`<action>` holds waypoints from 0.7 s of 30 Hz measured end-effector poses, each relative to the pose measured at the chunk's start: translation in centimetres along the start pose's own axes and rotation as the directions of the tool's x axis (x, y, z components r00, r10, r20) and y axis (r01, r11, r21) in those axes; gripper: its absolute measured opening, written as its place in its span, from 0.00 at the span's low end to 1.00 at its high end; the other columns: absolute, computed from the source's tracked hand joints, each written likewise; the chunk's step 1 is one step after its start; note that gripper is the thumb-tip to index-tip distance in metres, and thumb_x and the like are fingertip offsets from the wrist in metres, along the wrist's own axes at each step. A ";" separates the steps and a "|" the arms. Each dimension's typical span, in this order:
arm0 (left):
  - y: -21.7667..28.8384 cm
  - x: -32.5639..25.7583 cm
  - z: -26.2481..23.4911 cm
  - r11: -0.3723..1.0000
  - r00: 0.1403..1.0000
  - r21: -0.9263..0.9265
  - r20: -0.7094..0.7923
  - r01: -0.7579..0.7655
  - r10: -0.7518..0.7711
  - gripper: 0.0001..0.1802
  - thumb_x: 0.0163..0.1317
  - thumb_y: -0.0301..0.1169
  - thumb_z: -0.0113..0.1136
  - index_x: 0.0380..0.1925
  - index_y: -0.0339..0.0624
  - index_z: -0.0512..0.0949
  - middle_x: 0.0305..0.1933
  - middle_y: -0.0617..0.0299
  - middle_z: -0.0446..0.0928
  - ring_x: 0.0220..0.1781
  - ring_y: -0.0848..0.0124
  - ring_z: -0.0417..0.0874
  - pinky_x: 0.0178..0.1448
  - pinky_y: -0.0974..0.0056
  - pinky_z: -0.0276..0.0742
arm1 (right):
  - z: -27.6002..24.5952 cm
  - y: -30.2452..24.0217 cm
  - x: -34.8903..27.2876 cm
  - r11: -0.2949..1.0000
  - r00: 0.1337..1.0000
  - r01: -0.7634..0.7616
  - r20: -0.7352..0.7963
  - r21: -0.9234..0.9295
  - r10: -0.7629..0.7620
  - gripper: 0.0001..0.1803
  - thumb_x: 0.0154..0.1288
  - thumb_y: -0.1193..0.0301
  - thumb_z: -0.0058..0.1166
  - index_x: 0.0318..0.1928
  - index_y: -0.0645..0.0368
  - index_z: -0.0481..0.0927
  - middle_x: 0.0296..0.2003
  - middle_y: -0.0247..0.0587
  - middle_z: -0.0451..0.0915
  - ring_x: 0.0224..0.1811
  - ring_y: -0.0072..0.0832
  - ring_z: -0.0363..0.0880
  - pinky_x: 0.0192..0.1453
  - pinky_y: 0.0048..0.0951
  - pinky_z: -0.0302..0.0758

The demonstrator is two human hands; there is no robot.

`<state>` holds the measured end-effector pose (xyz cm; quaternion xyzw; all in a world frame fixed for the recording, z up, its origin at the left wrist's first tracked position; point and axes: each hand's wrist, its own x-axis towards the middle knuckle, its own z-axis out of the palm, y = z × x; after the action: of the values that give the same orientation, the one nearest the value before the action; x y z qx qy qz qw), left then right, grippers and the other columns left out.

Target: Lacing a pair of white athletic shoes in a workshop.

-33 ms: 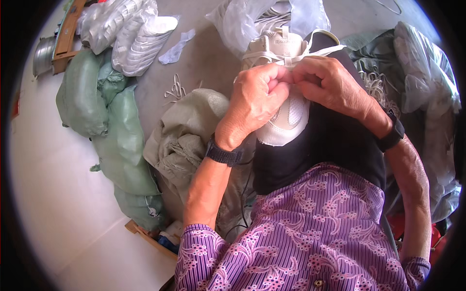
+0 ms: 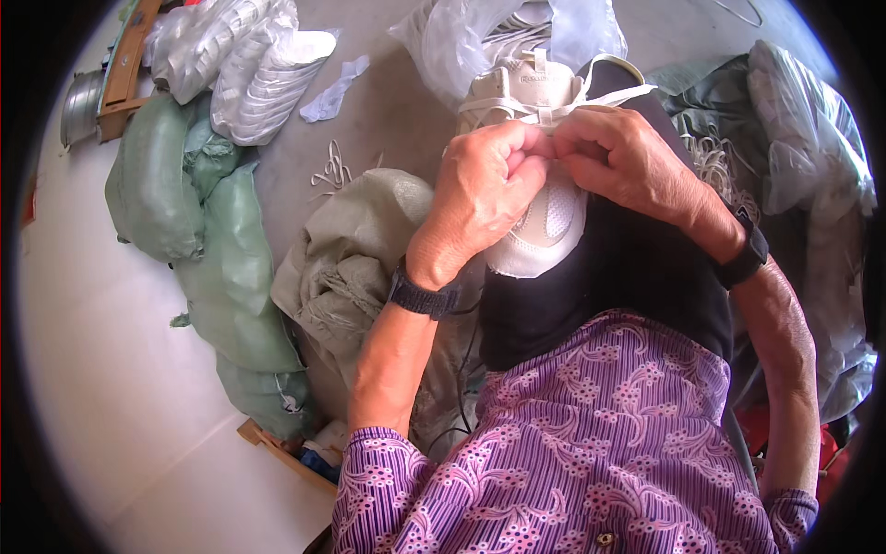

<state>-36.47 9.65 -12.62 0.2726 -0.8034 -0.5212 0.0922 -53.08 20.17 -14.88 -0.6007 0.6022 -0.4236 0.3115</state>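
A white sneaker rests on my black-clad lap, its toe toward me. White shoelace crosses its upper below the tongue, and a loose length sticks out to the right. My left hand is closed in a pinch over the lacing from the left side. From the right, my right hand pinches at the same spot, its fingertips touching or nearly touching the left ones. Both pinches are on the lace, though the fingers hide most of the piece between them.
Plastic-wrapped white shoes or soles lie at the far left, and a clear bag stands beyond the sneaker. Green sacks and a beige sack are to my left. A bundle of laces and plastic wrapping lie to my right.
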 end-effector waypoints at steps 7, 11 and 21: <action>0.2 -0.5 0.0 0.999 0.997 -0.009 -0.064 0.053 -0.053 0.06 0.54 0.24 0.59 0.32 0.35 0.78 0.25 0.56 0.79 0.25 0.74 0.77 0.32 0.67 0.74 | -0.2 -0.1 0.2 0.998 0.999 -0.039 0.019 0.039 0.038 0.09 0.54 0.74 0.56 0.36 0.62 0.78 0.25 0.44 0.78 0.28 0.35 0.79 0.35 0.32 0.74; 0.2 -0.3 0.1 1.000 0.998 0.029 -0.063 0.008 -0.006 0.06 0.54 0.23 0.59 0.33 0.35 0.79 0.25 0.58 0.78 0.24 0.76 0.76 0.32 0.68 0.74 | -0.7 -0.3 0.6 0.999 0.999 -0.011 0.049 0.038 0.009 0.08 0.54 0.74 0.56 0.35 0.62 0.79 0.24 0.43 0.79 0.27 0.34 0.79 0.35 0.32 0.74; 0.4 0.0 0.0 0.998 0.998 -0.016 0.031 0.053 -0.053 0.06 0.57 0.21 0.59 0.35 0.36 0.80 0.21 0.77 0.70 0.24 0.87 0.63 0.29 0.77 0.63 | -1.3 -1.2 0.2 0.947 0.966 -0.226 0.175 0.227 0.189 0.06 0.55 0.75 0.53 0.33 0.65 0.78 0.23 0.33 0.77 0.27 0.16 0.73 0.35 0.24 0.72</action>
<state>-36.58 9.78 -12.21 0.2850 -0.7929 -0.5342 0.0682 -53.67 20.26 -13.23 -0.5210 0.5799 -0.4128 0.4710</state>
